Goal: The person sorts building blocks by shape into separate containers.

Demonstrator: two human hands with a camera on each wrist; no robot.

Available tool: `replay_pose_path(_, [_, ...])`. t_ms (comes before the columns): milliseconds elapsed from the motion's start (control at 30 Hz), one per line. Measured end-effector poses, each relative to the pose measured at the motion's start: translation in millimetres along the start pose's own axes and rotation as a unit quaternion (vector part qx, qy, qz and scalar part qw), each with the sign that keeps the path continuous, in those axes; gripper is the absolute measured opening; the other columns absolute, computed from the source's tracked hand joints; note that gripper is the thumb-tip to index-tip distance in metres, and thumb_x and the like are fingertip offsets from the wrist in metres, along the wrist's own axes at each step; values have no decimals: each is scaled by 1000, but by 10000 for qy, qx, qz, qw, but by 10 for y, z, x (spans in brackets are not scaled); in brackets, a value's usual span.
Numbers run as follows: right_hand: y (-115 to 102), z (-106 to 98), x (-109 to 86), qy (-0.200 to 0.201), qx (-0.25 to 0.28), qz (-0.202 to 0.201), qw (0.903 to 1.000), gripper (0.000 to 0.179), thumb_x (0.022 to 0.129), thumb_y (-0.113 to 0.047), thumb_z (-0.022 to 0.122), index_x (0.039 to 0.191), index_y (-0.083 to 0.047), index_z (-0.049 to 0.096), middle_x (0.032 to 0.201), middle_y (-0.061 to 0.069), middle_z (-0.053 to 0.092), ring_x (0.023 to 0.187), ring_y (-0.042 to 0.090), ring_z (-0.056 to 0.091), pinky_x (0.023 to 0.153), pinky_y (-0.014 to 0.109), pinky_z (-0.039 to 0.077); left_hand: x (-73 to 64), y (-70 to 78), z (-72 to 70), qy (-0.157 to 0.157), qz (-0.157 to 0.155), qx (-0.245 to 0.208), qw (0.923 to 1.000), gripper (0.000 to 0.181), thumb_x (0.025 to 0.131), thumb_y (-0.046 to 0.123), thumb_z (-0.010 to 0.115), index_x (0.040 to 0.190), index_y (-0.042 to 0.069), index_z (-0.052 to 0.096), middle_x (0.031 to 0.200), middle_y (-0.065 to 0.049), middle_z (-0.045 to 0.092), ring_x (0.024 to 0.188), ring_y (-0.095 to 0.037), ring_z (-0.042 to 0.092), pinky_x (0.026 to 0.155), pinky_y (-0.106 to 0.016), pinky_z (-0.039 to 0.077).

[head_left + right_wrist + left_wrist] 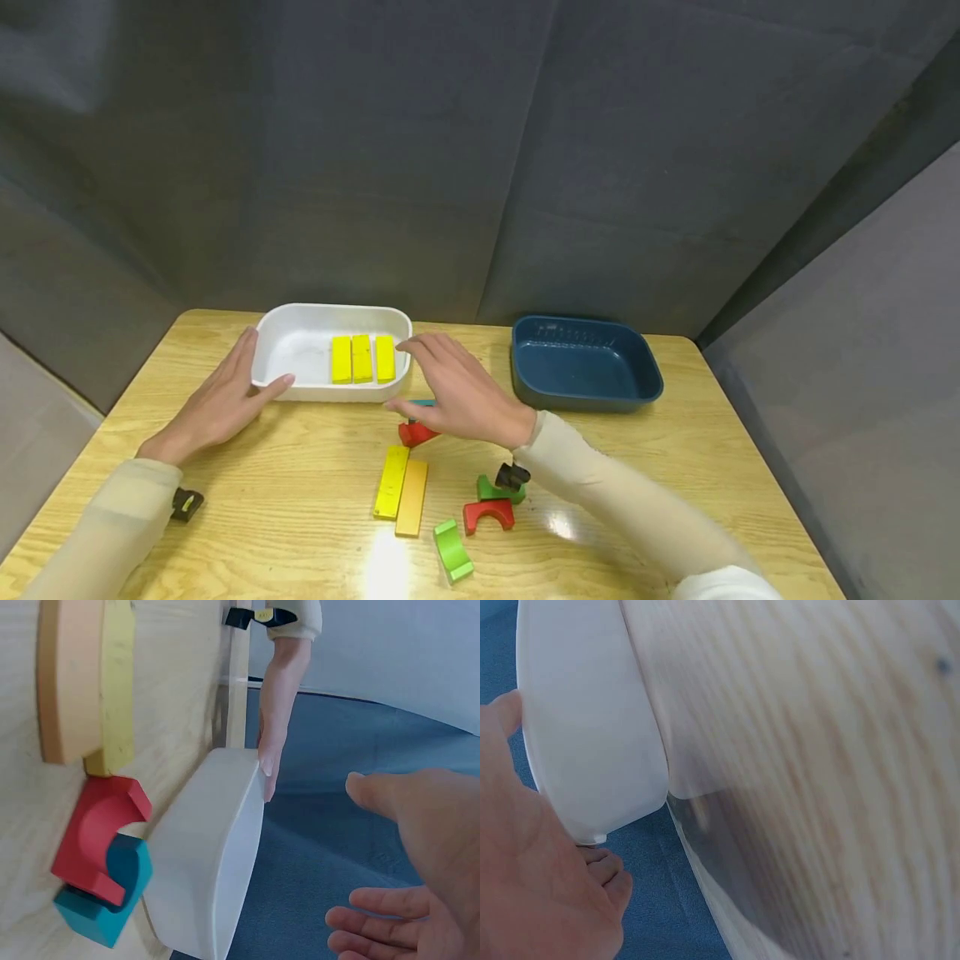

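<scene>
A white tray point(322, 394) stands at the back left of the table with three yellow blocks point(362, 359) inside, near its right end. At the tray's left end rests my left hand point(217, 404), fingers fairly straight along the outside and thumb at the front rim. My right hand point(476, 396) hovers by the right end, fingers extended and thumb spread, holding nothing. The right wrist view shows it apart from the tray. Below that hand, a red arch block point(94, 832) and a teal arch block point(135, 877) lie together close to the tray.
A dark blue tray point(585, 403) stands at the back right. Toward the front lie a long yellow block point(392, 483), an orange block point(411, 500), a light green curved block point(453, 552), another red arch point(487, 512) and a green block point(489, 490). Dark curtain point(375, 167) hangs behind.
</scene>
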State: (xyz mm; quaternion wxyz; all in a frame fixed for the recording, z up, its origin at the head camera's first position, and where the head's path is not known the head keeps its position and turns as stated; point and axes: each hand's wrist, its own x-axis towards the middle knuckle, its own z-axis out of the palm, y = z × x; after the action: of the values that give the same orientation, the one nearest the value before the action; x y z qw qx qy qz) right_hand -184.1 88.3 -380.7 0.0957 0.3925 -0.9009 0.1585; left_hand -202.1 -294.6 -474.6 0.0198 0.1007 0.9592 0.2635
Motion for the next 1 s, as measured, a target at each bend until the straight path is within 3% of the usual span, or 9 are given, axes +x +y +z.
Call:
replay_pose_path(367, [-72, -19, -436, 126, 123, 480, 9987, 80, 93, -61, 78, 148, -8, 56, 146, 6, 60, 131, 24, 57, 114, 43, 49, 3, -2, -17, -11, 9, 14, 10000, 108, 107, 64, 51, 169, 8, -17, 177, -14, -20, 162, -51, 2, 121, -77, 19])
replay_pose_path(633, [-158, 60, -665, 105, 189, 510, 9985, 78, 91, -60, 80, 146, -8, 57, 141, 5, 61, 127, 24, 59, 110, 43, 51, 11, -14, -8, 11, 3, -9, 10000, 109, 107, 65, 52, 169, 8, -18, 177, -13, -20, 162, -51, 3, 121, -78, 19])
replay_pose_path(1000, [-279, 242, -846, -360, 389, 462, 9975, 89, 88, -67, 79, 152, -10, 53, 147, 2, 58, 135, 22, 53, 116, 41, 47, 5, 2, -15, -5, -10, -25, 10000, 109, 107, 65, 51, 169, 7, -18, 177, -13, -21, 162, -50, 2, 121, -77, 18])
